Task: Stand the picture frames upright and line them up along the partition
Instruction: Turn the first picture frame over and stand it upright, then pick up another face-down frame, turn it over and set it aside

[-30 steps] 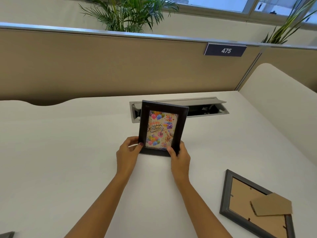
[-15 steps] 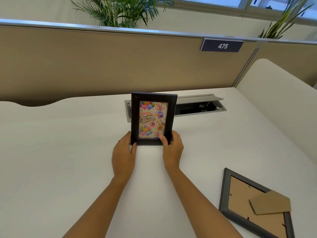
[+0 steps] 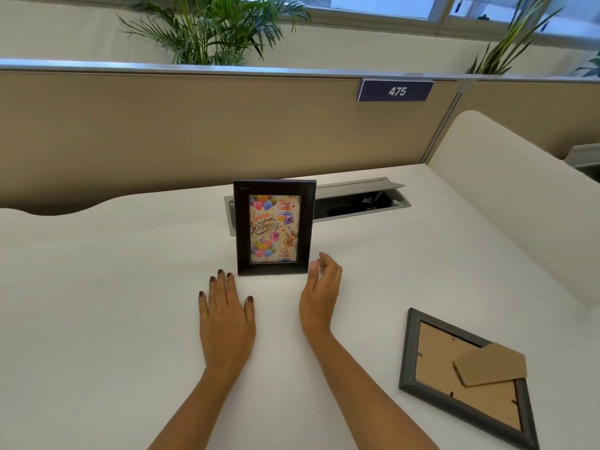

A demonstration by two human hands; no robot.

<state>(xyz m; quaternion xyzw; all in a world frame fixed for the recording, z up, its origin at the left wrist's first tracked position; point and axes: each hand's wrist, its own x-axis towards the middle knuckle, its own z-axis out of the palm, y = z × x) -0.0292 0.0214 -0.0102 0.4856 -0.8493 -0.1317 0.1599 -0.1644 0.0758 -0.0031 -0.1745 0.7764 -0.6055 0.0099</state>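
Observation:
A dark picture frame with a "Happy Birthday" balloon card stands upright on the white desk, facing me, some way in front of the beige partition. My left hand lies flat on the desk just below the frame's left corner, holding nothing. Fingers apart and empty, my right hand hovers beside the frame's lower right corner. A grey picture frame lies face down at the lower right, its cardboard stand folded out on the back.
An open metal cable tray is set into the desk right behind the standing frame. A curved white side panel borders the desk on the right. A "475" sign hangs on the partition, with plants behind it.
Both hands have let go of the birthday frame and drawn back towards me. The frame now stands on its own, straighter than a second ago.

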